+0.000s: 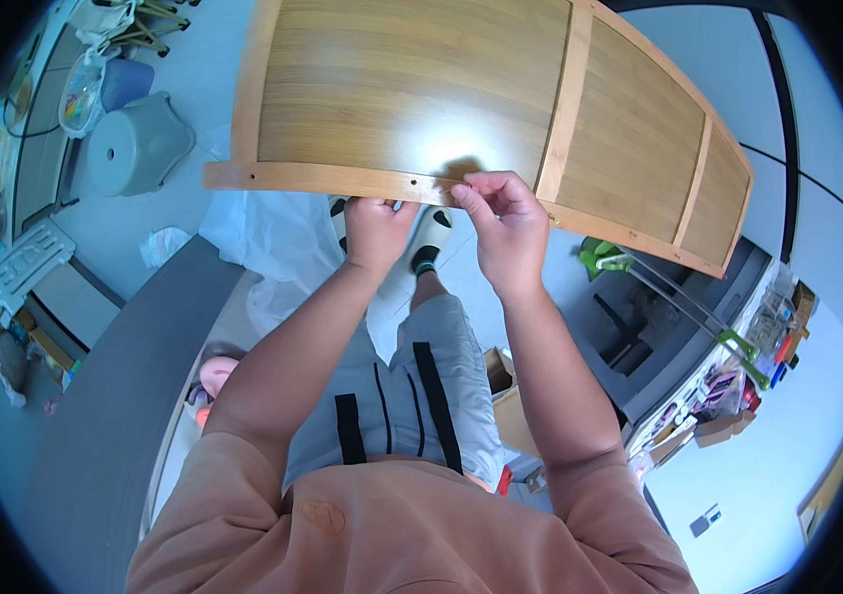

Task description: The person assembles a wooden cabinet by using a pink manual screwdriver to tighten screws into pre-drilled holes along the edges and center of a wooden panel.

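Note:
A large wooden panel (392,84) with a lighter frame and crossbars spans the top of the view, tilted in front of me. Its near rail (327,179) has small dark holes along it. My left hand (380,236) grips this rail from below, the fingers mostly hidden behind the wood. To its right, my right hand (513,228) is closed in a pinch of thumb and forefinger against the rail, close to a hole. Whatever sits between those fingertips is too small to make out. A small brassy fitting (553,219) shows on the rail just right of that hand.
Translucent plastic sheeting (268,233) lies beyond a long dark grey surface (135,416) on my left. Farther left stand a grey stool (135,148) and a bin (128,81). On the right are a dark open unit (629,317), a green-ended metal rack (674,292) and cluttered small items.

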A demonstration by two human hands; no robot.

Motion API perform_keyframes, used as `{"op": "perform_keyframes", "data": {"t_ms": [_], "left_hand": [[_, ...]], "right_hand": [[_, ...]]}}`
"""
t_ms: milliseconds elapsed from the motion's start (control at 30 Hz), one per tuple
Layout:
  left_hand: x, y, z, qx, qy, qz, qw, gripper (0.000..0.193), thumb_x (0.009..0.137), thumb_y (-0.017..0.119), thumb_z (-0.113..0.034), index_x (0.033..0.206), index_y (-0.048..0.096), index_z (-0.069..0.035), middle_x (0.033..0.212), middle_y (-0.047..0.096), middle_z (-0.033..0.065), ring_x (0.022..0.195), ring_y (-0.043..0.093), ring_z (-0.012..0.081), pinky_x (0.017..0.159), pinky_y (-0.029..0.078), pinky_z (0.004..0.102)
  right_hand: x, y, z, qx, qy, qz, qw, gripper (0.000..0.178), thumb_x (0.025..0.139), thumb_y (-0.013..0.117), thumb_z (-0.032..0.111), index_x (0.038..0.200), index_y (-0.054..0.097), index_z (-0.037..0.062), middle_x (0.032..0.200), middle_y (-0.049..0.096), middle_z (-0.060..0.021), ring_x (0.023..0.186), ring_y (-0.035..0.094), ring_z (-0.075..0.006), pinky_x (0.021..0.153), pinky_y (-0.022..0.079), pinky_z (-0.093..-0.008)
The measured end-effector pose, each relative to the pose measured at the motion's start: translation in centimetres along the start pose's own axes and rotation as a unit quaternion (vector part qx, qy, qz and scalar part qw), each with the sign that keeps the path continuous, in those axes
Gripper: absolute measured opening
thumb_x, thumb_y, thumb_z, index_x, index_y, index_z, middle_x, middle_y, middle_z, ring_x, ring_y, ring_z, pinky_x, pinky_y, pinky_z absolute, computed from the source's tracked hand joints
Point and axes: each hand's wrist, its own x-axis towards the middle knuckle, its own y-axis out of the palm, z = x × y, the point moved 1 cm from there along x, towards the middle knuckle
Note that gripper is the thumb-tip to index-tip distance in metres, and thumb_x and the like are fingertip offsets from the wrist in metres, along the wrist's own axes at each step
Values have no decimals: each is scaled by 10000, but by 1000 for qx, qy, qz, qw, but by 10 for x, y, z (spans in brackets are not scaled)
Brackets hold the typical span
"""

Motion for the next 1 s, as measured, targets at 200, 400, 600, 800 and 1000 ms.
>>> {"op": "perform_keyframes", "data": {"t_ms": [200, 400, 600, 800, 1000], "left_hand": [[-1, 4, 3, -3, -6, -6, 1000, 151, 729, 705, -118, 673, 599, -25, 520, 534, 80, 444, 502, 236, 475, 413, 346], [0, 0, 2, 21, 15, -26, 999, 178, 731, 703, -125, 651, 580, -25, 515, 529, 85, 439, 499, 256, 467, 415, 355], [0, 1, -2, 34, 49, -34, 998, 174, 725, 701, -128, 646, 581, -31, 541, 549, 102, 472, 534, 291, 479, 436, 361], [-2, 5, 6, 32, 43, -42, 998, 162, 718, 706, -130, 647, 593, -37, 558, 568, 103, 494, 554, 298, 492, 453, 365], [-3, 5, 3, 42, 35, -27, 998, 168, 712, 713, -168, 656, 614, -45, 572, 585, 98, 504, 562, 298, 497, 456, 371]], "right_hand": [[2, 2, -3, -7, -2, -19, 1000, 119, 821, 703, 61, 898, 635, -1, 814, 669, -35, 727, 622, -76, 674, 514, -226], [-1, 13, 16, -196, -176, 4, 965, 102, 784, 710, 55, 854, 645, 20, 781, 662, -82, 674, 646, -175, 622, 518, -267], [12, 19, 18, -282, -369, 73, 883, 115, 701, 686, 13, 764, 595, 43, 735, 614, -69, 688, 611, -259, 617, 511, -349], [14, 26, 23, -373, -403, 132, 825, 127, 630, 621, 50, 716, 530, 70, 680, 526, -63, 661, 569, -256, 595, 497, -366], [20, 19, 30, -393, -362, 180, 826, 89, 676, 624, 59, 720, 547, 65, 666, 556, -78, 638, 587, -276, 578, 506, -384]]}}
